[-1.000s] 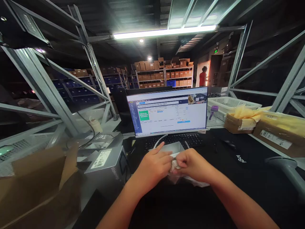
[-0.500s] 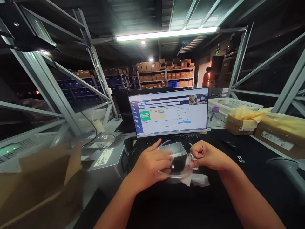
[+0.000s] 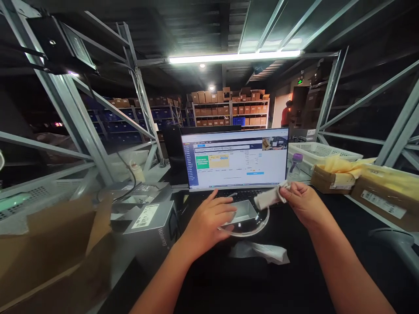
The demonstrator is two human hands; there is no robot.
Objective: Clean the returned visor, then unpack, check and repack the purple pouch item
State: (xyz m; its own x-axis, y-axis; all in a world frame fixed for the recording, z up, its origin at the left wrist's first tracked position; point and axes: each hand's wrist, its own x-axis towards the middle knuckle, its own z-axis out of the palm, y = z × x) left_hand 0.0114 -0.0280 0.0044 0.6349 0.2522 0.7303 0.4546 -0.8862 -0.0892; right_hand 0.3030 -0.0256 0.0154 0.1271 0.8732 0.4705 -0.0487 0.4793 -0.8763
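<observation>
My left hand [image 3: 209,220] grips the left side of a clear, see-through piece with a curved pale rim [image 3: 252,232]; its exact kind I cannot make out. The thumb is near the rim and the other fingers are over the edge. To the right and higher, my right hand [image 3: 303,203] pinches a crumpled white wipe [image 3: 270,197], held apart from the clear piece. An open light-grey box [image 3: 245,211] is behind the clear piece, partly seen through it. Below them on the black mat lies a crinkled translucent wrapper [image 3: 262,252].
A monitor [image 3: 235,159] stands ahead, with a keyboard in front of it. On the left are an open cardboard carton [image 3: 59,231] and a grey printed box [image 3: 153,222]. At right are boxes of yellow material [image 3: 343,168], a white basket [image 3: 327,150] and a grey scanner [image 3: 396,240].
My right hand has lifted the wipe off the clear piece and moved up and right. My left hand keeps its grip. The wrapper is now more fully visible.
</observation>
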